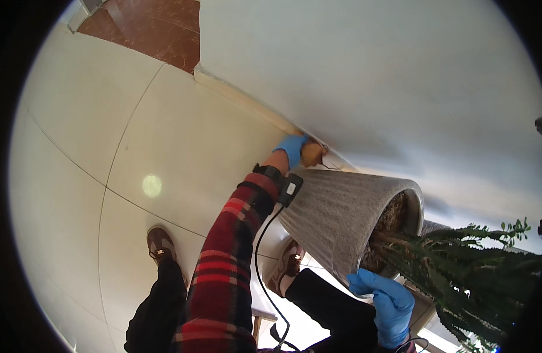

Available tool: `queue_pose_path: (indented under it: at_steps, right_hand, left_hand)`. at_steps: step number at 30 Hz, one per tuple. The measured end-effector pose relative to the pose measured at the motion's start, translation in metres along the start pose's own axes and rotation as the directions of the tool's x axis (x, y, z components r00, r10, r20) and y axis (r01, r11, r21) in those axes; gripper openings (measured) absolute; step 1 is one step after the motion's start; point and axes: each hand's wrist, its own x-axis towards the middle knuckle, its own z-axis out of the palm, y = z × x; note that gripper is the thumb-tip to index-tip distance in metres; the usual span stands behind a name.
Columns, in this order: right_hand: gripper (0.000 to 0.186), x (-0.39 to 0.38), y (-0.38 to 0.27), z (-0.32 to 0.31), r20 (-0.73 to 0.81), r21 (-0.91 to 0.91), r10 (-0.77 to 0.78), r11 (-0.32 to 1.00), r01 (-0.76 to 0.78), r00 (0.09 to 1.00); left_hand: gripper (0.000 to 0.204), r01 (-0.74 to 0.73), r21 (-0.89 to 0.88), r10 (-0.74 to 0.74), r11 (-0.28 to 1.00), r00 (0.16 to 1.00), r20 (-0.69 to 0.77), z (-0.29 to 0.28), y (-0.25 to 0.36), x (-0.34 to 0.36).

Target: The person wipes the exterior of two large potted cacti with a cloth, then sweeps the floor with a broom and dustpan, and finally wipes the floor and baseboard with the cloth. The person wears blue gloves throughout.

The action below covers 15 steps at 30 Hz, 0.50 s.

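Note:
My left hand [291, 147], in a blue glove, reaches down to the foot of the wall behind the plant pot. It is closed on a brownish-orange cloth or sponge [312, 154], pressed low by the skirting; its exact kind is blurred. My right hand [391, 303], also blue-gloved, grips the rim of a grey ribbed plant pot [335, 215]. The pot appears tilted, its mouth toward the right. A green cactus-like plant [477, 270] grows from the brown soil [393, 215] in it.
The pale wall [365, 76] and its cream skirting [241, 100] run close beside the pot. Light tiles [135, 135] cover the floor, with reddish-brown flooring [153, 29] at the far left. A black cable [257, 259] hangs from a device on my left wrist. My shoes [161, 241] stand nearby.

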Motion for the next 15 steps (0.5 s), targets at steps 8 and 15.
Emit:
queue_pose_path:
  at_steps: [8,15]
  right_hand:
    - [0.037,-0.021,-0.009,-0.011,0.053,0.041,-0.045,0.998,0.043,0.998]
    - [0.033,-0.046,-0.002,-0.016,0.107,0.071,-0.232,0.972,0.226,0.967]
  left_hand:
    - [0.032,-0.273,-0.61,-0.202,0.744,0.778,-0.594,-0.14,0.028,-0.067]
    - [0.05,-0.487,-0.661,-0.17,0.571,0.718,-0.675,-0.156,0.158,-0.203]
